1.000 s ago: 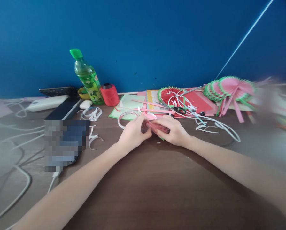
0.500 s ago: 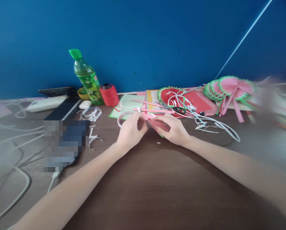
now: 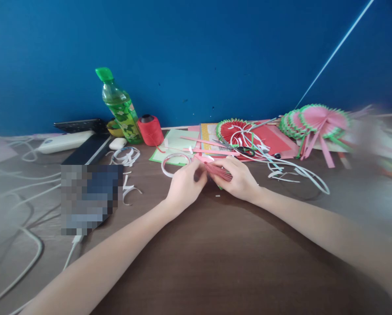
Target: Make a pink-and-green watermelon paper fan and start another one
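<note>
A pleated reddish-pink paper fan [image 3: 221, 172] is held low over the brown table, with a bit of green edge below it. My right hand [image 3: 238, 178] is closed around its folds, thumb in front. At the fan's left end my left hand [image 3: 185, 186] pinches with thumb and forefinger; the exact spot is partly hidden by the fingers. Just behind the hands lie pink paper strips [image 3: 212, 150] and a roll of white tape [image 3: 170, 165]. Black-handled scissors [image 3: 245, 151] rest among them.
Finished-looking pink and green paper fans [image 3: 323, 120] stand at the right; a red and green one [image 3: 233, 131] lies behind. A red thread spool [image 3: 150, 130], green bottle [image 3: 119, 107], white cable [image 3: 309, 173], paper sheets [image 3: 281, 141] and a blurred-out device [image 3: 92, 199] surround the hands. A blue wall rises behind.
My left hand has shifted slightly right and down, closer to my right hand, uncovering more of the tape roll. The right hand stays on the fan, almost still.
</note>
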A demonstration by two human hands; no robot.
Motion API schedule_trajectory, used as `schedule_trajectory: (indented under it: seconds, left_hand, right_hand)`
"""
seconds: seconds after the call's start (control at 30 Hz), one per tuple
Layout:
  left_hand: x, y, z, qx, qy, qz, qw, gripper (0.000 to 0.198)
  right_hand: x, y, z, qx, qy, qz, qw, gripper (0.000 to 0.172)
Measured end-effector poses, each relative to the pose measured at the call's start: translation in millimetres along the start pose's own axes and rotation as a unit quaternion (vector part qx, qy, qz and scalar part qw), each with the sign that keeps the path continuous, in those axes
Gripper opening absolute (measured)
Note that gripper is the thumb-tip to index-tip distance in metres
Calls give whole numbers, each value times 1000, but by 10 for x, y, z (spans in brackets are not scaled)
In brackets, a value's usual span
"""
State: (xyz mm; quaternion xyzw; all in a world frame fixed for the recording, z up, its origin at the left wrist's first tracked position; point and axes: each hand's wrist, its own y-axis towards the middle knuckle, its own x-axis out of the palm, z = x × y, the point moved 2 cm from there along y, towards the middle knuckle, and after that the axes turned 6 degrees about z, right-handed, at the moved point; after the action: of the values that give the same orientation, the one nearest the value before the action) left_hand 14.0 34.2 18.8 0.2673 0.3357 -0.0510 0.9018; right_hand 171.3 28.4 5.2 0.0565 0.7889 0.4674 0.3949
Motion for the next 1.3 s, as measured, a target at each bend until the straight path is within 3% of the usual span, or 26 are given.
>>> schedule_trajectory:
  seconds: [0.43,0.7,0.93,1.13,1.3]
  left_hand:
    - [-127,90,-89,15,-10,12,1000,9]
    - [-102,105,-90,5,-87,-17,996,6]
    - [-83,77,-44,-9,-134,-82,988,11]
    - [-78,96,-98,-34,-111,-25,993,9]
    - [-40,105,-136,-43,-159,-23,986,8]
  right_hand:
    - [-30,17,53,65,68,-22,995,23]
    - [-30,10,77,88,87,-29,992,27]
    - [-34,18,56,87,102,-28,991,24]
    - [-41,5,65,84,101,-45,990,27]
    - [-61,25,41,74,123,-56,988,24]
